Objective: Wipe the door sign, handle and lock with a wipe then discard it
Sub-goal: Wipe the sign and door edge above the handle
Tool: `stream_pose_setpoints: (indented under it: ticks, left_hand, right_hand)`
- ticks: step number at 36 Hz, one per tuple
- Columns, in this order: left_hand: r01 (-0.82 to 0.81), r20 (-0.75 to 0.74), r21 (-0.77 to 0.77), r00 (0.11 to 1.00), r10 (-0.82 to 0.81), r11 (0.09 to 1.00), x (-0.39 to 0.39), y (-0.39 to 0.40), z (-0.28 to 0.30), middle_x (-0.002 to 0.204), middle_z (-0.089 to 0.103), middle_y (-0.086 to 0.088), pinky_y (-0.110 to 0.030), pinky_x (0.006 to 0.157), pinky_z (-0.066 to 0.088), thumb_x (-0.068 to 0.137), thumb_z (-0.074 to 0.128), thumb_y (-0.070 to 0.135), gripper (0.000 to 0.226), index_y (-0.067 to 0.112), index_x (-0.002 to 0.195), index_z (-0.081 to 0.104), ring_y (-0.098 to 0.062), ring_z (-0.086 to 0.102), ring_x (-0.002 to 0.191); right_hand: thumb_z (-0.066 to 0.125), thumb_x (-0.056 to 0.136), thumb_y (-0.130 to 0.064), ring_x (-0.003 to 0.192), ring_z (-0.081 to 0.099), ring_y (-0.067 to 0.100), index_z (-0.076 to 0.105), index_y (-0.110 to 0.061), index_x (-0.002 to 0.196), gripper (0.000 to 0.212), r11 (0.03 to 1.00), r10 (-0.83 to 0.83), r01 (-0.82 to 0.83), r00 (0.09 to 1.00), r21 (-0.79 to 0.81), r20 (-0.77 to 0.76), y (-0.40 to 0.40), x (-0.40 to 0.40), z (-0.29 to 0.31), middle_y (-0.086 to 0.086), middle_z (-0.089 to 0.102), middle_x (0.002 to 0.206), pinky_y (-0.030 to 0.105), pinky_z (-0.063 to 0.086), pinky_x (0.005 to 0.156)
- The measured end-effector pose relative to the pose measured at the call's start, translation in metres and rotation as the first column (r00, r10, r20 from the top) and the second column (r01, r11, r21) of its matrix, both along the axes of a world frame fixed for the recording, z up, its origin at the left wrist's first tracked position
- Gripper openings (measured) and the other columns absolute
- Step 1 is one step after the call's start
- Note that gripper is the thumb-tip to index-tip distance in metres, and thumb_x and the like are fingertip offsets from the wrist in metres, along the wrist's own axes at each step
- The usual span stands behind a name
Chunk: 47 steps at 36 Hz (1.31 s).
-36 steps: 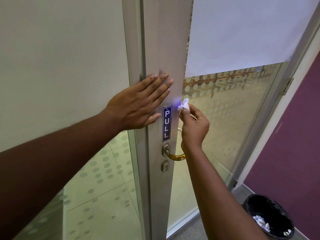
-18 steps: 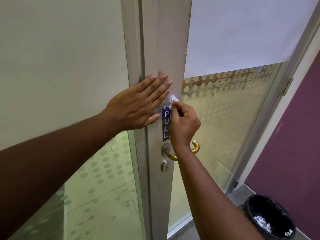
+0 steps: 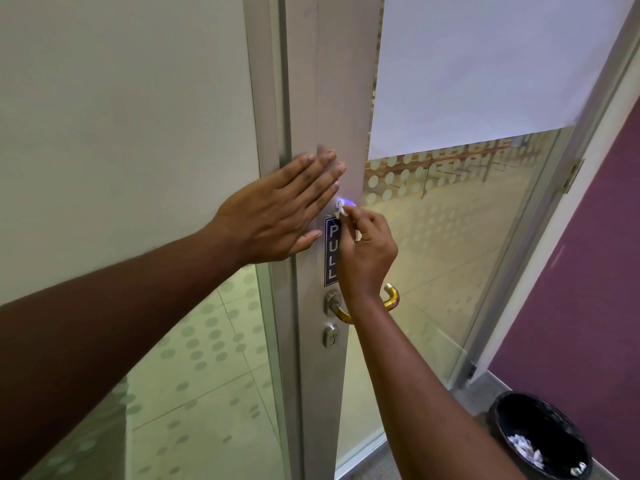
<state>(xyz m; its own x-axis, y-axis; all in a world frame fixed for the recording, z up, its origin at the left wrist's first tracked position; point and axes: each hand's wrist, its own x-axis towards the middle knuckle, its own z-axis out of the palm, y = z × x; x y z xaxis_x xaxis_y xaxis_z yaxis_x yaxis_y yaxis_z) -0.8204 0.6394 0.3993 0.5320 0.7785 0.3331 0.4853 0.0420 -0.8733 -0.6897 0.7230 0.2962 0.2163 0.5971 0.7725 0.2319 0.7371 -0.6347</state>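
Left hand (image 3: 277,216) laid flat, fingers spread, palm against the door frame (image 3: 301,341), grasping nothing; likely bracing the door so it does not swing under wiping pressure. Right hand (image 3: 367,258) clenched around a small crumpled white wipe (image 3: 341,208), pinched at the fingertips and pressed to the frame just below the left fingertips, at the top edge of the blue PULL sign (image 3: 330,252). Sign partly covered by the right knuckles. Judged: sign wipe starting from the top, to be worked downward. Gold handle (image 3: 389,301) and lock (image 3: 330,336) below the right wrist, not yet reached. Black bin (image 3: 540,441) down to the right of the right forearm, paper scraps inside, handy for discarding.
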Motion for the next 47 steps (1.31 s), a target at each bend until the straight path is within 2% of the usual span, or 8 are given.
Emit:
stream_pose_setpoints:
  ticks: [5, 10, 19, 26, 31, 35, 42, 47]
  left_hand:
    - [0.003, 0.003, -0.002, 1.000, -0.003, 1.000, 0.000, 0.000, 0.000, 0.165, -0.003, -0.033, -0.051, 0.127, 0.011, 0.104, -0.006, 0.051, 0.079, -0.006, 0.159, 0.000, -0.046, 0.000, 0.155]
    - [0.000, 0.004, 0.001, 1.000, 0.000, 1.000, -0.001, 0.001, -0.001, 0.164, -0.005, -0.034, -0.051, 0.127, 0.008, 0.103, -0.009, 0.050, 0.080, -0.006, 0.159, 0.000, -0.046, -0.002, 0.155]
    - [0.005, 0.010, 0.000, 1.000, -0.005, 1.000, -0.002, 0.002, -0.002, 0.165, -0.004, -0.032, -0.051, 0.127, 0.009, 0.103, -0.009, 0.051, 0.080, -0.005, 0.159, -0.001, -0.045, -0.002, 0.155]
    - [0.002, -0.001, -0.004, 1.000, -0.002, 1.000, -0.001, 0.001, -0.001, 0.165, -0.005, -0.033, -0.052, 0.127, 0.010, 0.103, -0.008, 0.051, 0.080, -0.006, 0.159, -0.003, -0.046, -0.002, 0.155]
    - [-0.009, 0.008, -0.015, 1.000, 0.009, 1.000, 0.000, -0.001, 0.001, 0.164, -0.007, -0.033, -0.052, 0.126, 0.010, 0.101, -0.013, 0.051, 0.080, -0.005, 0.159, -0.003, -0.046, -0.004, 0.155]
    - [-0.017, 0.013, -0.019, 1.000, 0.017, 1.000, 0.000, -0.001, 0.001, 0.164, -0.008, -0.034, -0.051, 0.127, 0.011, 0.102, -0.009, 0.052, 0.081, -0.006, 0.158, -0.004, -0.046, -0.004, 0.155]
    - [-0.017, 0.020, -0.018, 1.000, 0.017, 1.000, 0.002, -0.003, 0.001, 0.165, -0.006, -0.033, -0.051, 0.127, 0.011, 0.103, -0.005, 0.053, 0.081, -0.006, 0.159, -0.003, -0.046, -0.003, 0.155]
    - [-0.026, 0.008, -0.019, 1.000, 0.027, 0.999, 0.003, -0.004, 0.003, 0.164, -0.008, -0.033, -0.051, 0.126, 0.012, 0.103, -0.006, 0.052, 0.081, -0.006, 0.158, -0.005, -0.046, -0.003, 0.155]
  right_hand:
    - [0.072, 0.088, -0.015, 0.084, 0.056, 0.011, 0.076, -0.018, 0.107, 0.020, 0.997, -0.061, 0.066, 0.988, -0.033, 0.139, 0.002, 0.011, -0.013, -0.005, 0.071, 0.092, 0.008, 0.037, 0.070]
    - [0.074, 0.087, -0.018, 0.080, 0.063, 0.008, 0.076, -0.018, 0.105, 0.018, 0.985, 0.095, -0.088, 0.995, -0.150, 0.040, 0.010, 0.028, -0.003, -0.005, 0.069, 0.090, 0.024, 0.055, 0.072]
    - [0.073, 0.087, -0.007, 0.079, 0.062, 0.004, 0.076, -0.012, 0.105, 0.018, 0.999, 0.046, -0.043, 0.987, -0.017, 0.154, 0.014, 0.025, -0.002, -0.004, 0.067, 0.091, 0.012, 0.052, 0.073]
    - [0.073, 0.087, -0.007, 0.076, 0.061, -0.001, 0.077, -0.012, 0.102, 0.016, 0.987, 0.032, 0.000, 0.979, -0.158, 0.200, 0.005, 0.027, -0.044, -0.003, 0.072, 0.091, 0.004, 0.049, 0.069]
    - [0.074, 0.087, -0.016, 0.081, 0.064, 0.001, 0.078, -0.020, 0.101, 0.015, 0.948, 0.089, -0.015, 0.971, -0.319, 0.220, 0.006, 0.038, -0.048, -0.008, 0.073, 0.093, 0.017, 0.054, 0.075]
    - [0.073, 0.087, -0.013, 0.081, 0.065, -0.001, 0.077, -0.016, 0.099, 0.013, 0.971, 0.066, -0.054, 0.997, -0.231, 0.043, 0.008, 0.037, -0.028, -0.007, 0.071, 0.090, 0.006, 0.047, 0.073]
    - [0.069, 0.089, -0.007, 0.081, 0.060, 0.004, 0.075, -0.012, 0.107, 0.019, 0.990, -0.015, 0.032, 0.992, -0.135, 0.126, 0.000, 0.014, -0.030, -0.002, 0.068, 0.094, 0.004, 0.043, 0.074]
    - [0.072, 0.088, -0.013, 0.073, 0.058, -0.005, 0.077, -0.012, 0.103, 0.016, 0.967, 0.075, -0.019, 0.975, -0.255, 0.209, -0.005, 0.021, -0.051, -0.002, 0.071, 0.092, -0.002, 0.040, 0.068]
